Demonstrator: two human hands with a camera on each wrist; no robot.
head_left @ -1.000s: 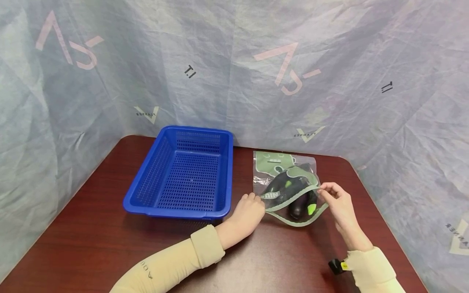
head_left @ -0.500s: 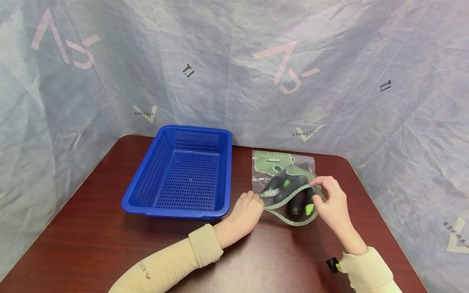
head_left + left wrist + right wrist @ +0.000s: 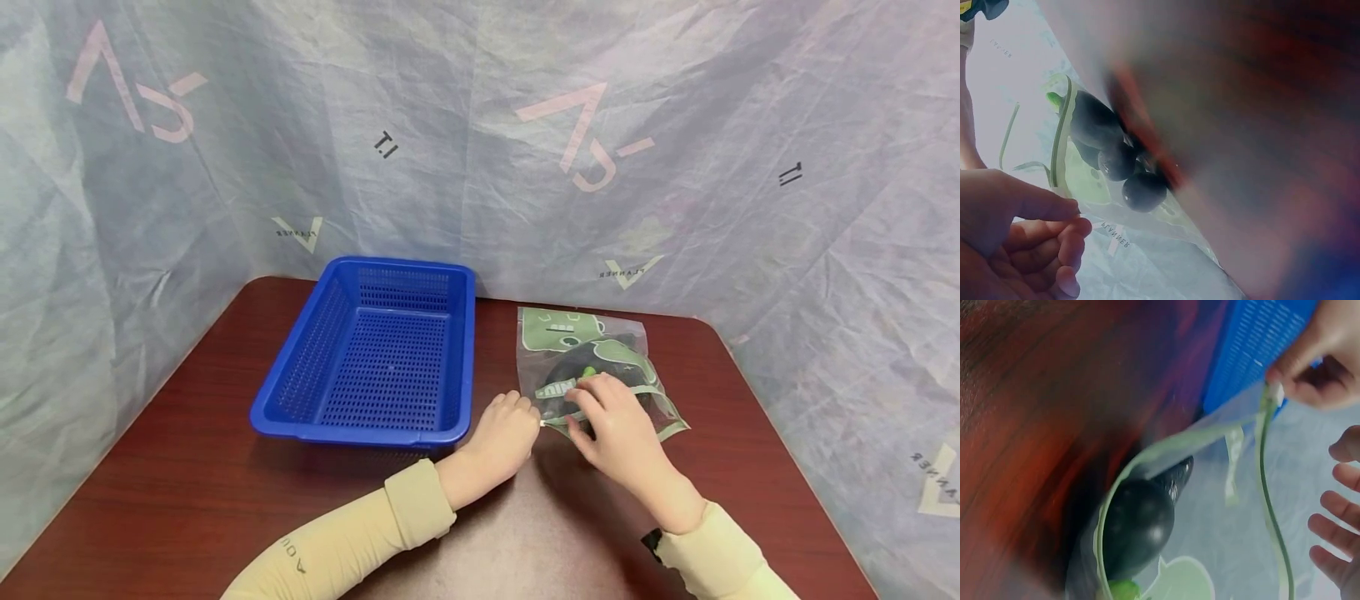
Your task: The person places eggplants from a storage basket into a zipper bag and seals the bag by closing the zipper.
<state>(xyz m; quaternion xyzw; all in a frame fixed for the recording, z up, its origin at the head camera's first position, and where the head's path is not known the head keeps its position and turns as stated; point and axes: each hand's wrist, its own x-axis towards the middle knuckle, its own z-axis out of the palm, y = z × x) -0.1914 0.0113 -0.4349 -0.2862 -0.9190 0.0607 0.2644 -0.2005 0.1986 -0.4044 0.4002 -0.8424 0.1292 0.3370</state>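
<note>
A clear zip bag point(image 3: 540, 367) with green cartoon print lies on the table, its green-edged mouth toward me and gaping in the right wrist view. Dark purple eggplants point(image 3: 1138, 528) are inside, one showing a bright green stem end point(image 3: 1124, 590). My left hand point(image 3: 501, 437) pinches the left corner of the mouth, where a small white slider point(image 3: 1279, 394) shows at the fingertips. Over the front of the bag, close to that corner, is my right hand point(image 3: 618, 433), fingers spread and loosely bent, holding nothing. It hides part of the bag's mouth in the head view.
A blue perforated basket point(image 3: 471, 350) stands left of the bag, close by my left forearm. The dark red-brown table point(image 3: 187, 467) ends at a grey fabric backdrop point(image 3: 420, 192) behind and on both sides.
My right hand has let go of the bag's right side and moved left across its mouth toward my left hand. The mouth looks flatter now. My left hand keeps its place.
</note>
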